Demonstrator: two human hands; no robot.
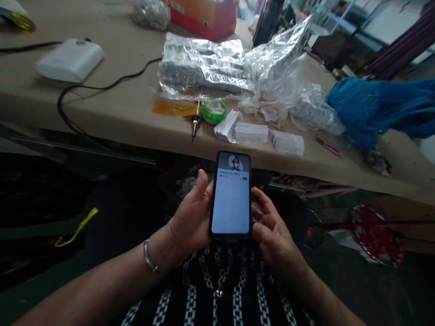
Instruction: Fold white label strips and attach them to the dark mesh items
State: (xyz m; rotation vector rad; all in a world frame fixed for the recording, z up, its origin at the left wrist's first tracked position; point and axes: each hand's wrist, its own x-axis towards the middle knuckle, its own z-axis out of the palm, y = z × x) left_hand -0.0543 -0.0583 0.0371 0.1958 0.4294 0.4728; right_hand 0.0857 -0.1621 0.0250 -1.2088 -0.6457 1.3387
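Observation:
A black-edged smartphone [231,199] is held upright above my lap, its lit screen facing me with a small picture at the top and a pale area below. My left hand [193,217] is closed round its left edge, thumb raised beside the frame. On the other side, my right hand [272,226] grips the right edge with bent fingers; part of those fingers is hidden behind the phone. On the table edge just beyond lie stacks of white printed labels [251,133], a green tape roll [214,111] and a pen-like metal-tipped tool [195,122].
Silvery foil packs [204,63] lie behind the labels, with a blue cloth [380,104] to their right. Pink-handled snips [328,146] rest near the front edge. A white box-shaped device [70,59] and a black cable [112,83] occupy the left. A red box [204,18] stands behind.

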